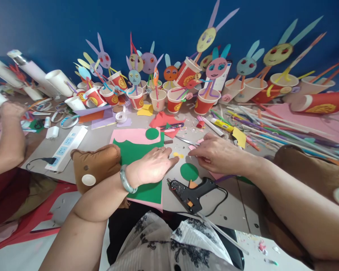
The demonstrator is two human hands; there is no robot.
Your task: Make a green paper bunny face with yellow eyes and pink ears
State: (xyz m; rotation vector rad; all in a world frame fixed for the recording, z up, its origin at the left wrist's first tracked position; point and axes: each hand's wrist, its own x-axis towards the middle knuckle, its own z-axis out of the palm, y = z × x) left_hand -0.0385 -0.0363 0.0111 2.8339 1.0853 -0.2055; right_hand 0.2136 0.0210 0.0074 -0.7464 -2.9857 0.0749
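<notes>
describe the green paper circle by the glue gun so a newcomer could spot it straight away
On the gray table, find the black glue gun near its front edge. The green paper circle lies just beyond it, close to the left hand and right hand. Unlike the other green circle, which overlaps pink paper, this one sits on bare tabletop.

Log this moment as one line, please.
Left hand: beside small yellow piece | Right hand: near green paper circle, grip unclear | Nearer wearer: black glue gun on table
</notes>
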